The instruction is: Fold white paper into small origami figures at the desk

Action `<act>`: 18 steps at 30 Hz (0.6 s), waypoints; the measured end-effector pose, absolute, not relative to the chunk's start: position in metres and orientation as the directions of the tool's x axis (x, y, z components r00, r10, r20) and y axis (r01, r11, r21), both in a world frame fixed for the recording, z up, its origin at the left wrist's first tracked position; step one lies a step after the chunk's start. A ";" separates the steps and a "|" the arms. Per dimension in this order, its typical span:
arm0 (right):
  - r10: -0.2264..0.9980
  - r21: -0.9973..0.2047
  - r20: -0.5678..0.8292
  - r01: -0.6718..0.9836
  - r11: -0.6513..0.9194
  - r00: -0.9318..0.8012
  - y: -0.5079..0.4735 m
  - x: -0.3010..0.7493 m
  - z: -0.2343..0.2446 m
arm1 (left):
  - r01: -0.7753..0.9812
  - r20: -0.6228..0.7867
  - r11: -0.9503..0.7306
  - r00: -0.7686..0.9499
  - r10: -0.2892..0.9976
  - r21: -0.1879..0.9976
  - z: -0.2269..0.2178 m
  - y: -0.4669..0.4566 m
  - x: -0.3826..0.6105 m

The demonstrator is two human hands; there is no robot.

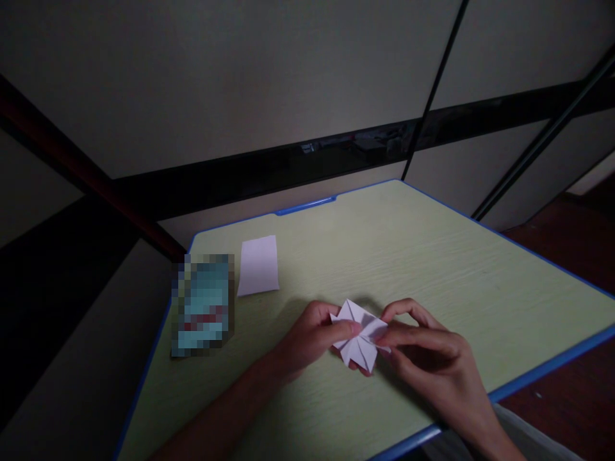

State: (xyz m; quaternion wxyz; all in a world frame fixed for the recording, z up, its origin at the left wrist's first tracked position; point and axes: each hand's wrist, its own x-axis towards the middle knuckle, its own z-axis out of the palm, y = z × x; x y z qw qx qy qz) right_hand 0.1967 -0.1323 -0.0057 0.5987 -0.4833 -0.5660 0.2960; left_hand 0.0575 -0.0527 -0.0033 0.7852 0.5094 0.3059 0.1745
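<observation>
Folded paper (361,346) (no clear long axis) sat between two grips: left hand (314,336) clasped it, thumb towards its centre; right hand (435,355) pinched its right-hand edge.

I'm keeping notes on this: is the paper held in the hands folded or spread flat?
Folded: the held paper shows crease lines, layered flaps and pointed corners jutting outward.
</observation>
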 end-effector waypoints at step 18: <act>0.931 -0.959 0.272 0.149 0.241 0.245 -0.134 0.200 -0.005 | 0.034 -0.298 0.414 0.748 0.593 0.910 -0.002 -0.055 0.059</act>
